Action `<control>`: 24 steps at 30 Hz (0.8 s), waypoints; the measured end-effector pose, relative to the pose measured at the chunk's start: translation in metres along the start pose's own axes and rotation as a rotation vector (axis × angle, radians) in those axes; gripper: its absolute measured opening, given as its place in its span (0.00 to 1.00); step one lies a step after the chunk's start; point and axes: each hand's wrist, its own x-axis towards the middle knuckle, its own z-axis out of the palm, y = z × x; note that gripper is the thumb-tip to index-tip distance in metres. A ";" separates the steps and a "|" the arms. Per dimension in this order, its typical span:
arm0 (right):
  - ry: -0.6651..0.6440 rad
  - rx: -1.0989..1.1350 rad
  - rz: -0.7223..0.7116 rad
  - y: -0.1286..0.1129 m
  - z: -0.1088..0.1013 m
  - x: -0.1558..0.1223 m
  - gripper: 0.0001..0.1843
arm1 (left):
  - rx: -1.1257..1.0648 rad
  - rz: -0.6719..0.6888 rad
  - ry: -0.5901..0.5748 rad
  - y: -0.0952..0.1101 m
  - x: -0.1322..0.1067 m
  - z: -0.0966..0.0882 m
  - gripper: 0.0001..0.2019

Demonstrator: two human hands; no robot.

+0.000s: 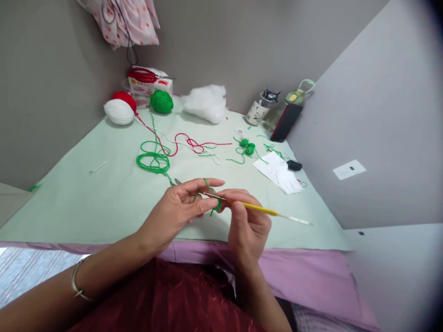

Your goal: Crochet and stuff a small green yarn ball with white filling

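Observation:
Between finger and thumb, my left hand [185, 200] pinches a small green crochet piece [217, 204], with green yarn [208, 185] passing over its raised index finger. My right hand [247, 223] grips a crochet hook [259, 208] with a yellow handle. The hook's metal tip points left, at the crochet piece and close to the left fingers; its other end sticks out to the right. Whether the tip sits inside a stitch is too small to tell. Scissors lie partly hidden behind my left hand, with a grey blade [177, 181] showing.
Loose green yarn coils [154, 159] lead to a green ball [161, 101]. White yarn [118, 112], red yarn [124, 98] and white stuffing [206, 103] stand behind. Small green crocheted balls [249, 148], white paper [278, 172], a phone [286, 122], a bottle [294, 99] and a pen cup [259, 110] are right.

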 end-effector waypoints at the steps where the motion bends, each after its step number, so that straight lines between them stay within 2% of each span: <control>1: 0.010 -0.119 -0.091 0.000 0.000 -0.001 0.12 | -0.026 0.002 0.016 0.000 0.000 0.001 0.18; 3: 0.027 -0.333 -0.282 -0.001 0.000 -0.002 0.14 | -0.123 -0.037 0.013 0.002 0.002 0.003 0.21; 5: 0.029 -0.408 -0.367 -0.002 -0.003 -0.002 0.15 | -0.227 -0.127 -0.019 0.003 0.003 0.003 0.21; 7: 0.042 -0.317 -0.284 -0.002 -0.006 0.001 0.14 | -0.281 -0.194 -0.039 0.003 0.005 0.002 0.19; 10: 0.073 -0.121 -0.084 -0.002 -0.007 0.004 0.13 | -0.226 -0.085 0.023 0.001 0.005 0.003 0.20; 11: 0.065 -0.124 -0.069 -0.001 -0.006 0.003 0.13 | -0.193 -0.028 0.046 0.000 0.004 0.004 0.22; 13: 0.049 -0.244 -0.146 0.001 -0.004 0.001 0.11 | -0.181 0.015 0.060 -0.002 0.003 0.006 0.24; 16: 0.069 -0.385 -0.305 0.004 -0.003 -0.002 0.12 | -0.293 -0.129 -0.005 -0.003 0.004 0.006 0.22; 17: 0.089 -0.348 -0.289 0.004 -0.004 -0.002 0.13 | -0.323 -0.172 -0.020 -0.003 0.005 0.005 0.20; 19: 0.127 -0.179 -0.161 0.003 -0.007 0.001 0.12 | -0.326 -0.184 -0.016 -0.001 0.007 0.001 0.16; 21: 0.130 -0.003 -0.028 0.000 -0.009 0.004 0.12 | -0.261 -0.125 0.008 0.001 0.007 -0.001 0.15; 24: 0.032 0.038 0.002 -0.003 -0.007 0.006 0.10 | -0.147 -0.026 -0.007 0.001 0.005 -0.001 0.17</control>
